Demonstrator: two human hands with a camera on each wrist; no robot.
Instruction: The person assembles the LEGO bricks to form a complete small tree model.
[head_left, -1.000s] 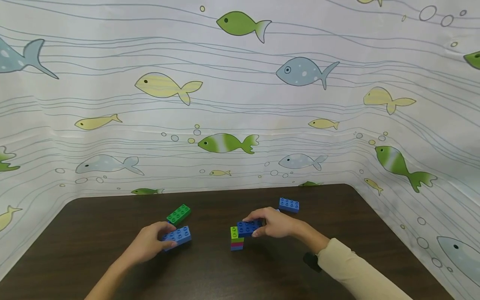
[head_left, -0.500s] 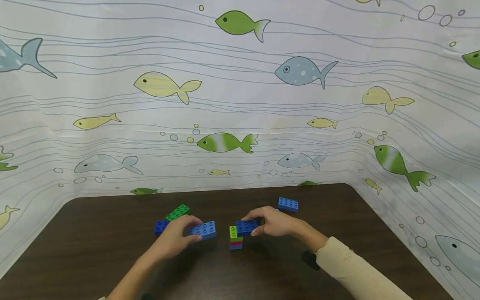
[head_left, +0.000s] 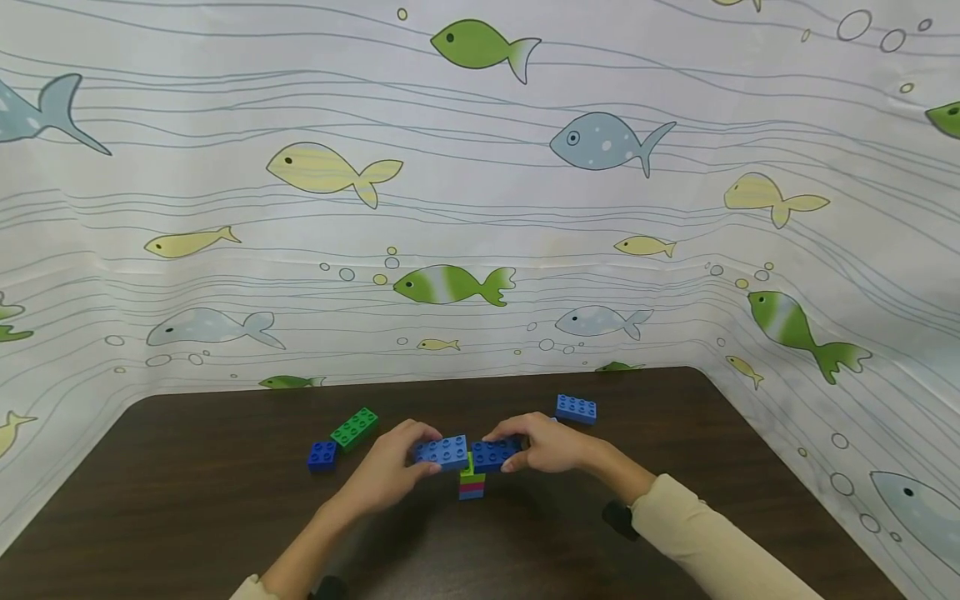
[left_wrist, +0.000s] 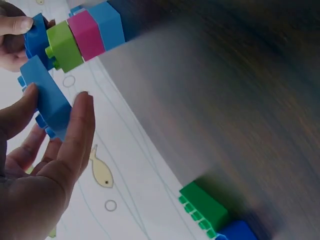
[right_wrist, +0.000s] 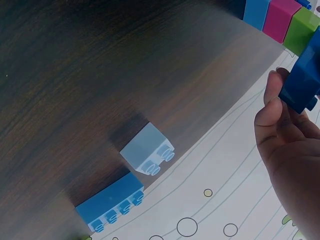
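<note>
Between finger and thumb my left hand (head_left: 392,467) grips a medium-blue eight-stud toy brick (head_left: 447,452), studs up. Its right end overlaps the top of a small stack in the head view. That stack shows a lime green brick (left_wrist: 65,47), a magenta brick (left_wrist: 86,35) and a blue brick (left_wrist: 107,25) at the bottom. My right hand (head_left: 551,443) pinches a dark blue brick (head_left: 491,455), which sits on the lime brick and juts out to the right. The two held bricks are nearly end to end above the stack.
On the dark table (head_left: 225,500), a green brick (head_left: 355,428) and a small dark blue brick (head_left: 322,455) lie at the left. A blue eight-stud brick (head_left: 576,408) and a pale blue brick (right_wrist: 146,149) lie at the back right. A fish-patterned sheet (head_left: 480,208) surrounds the table's far side.
My left hand has carried the medium-blue brick rightward to the stack, leaving the small dark blue brick in plain view. The right hand stays at the stack with its brick.
</note>
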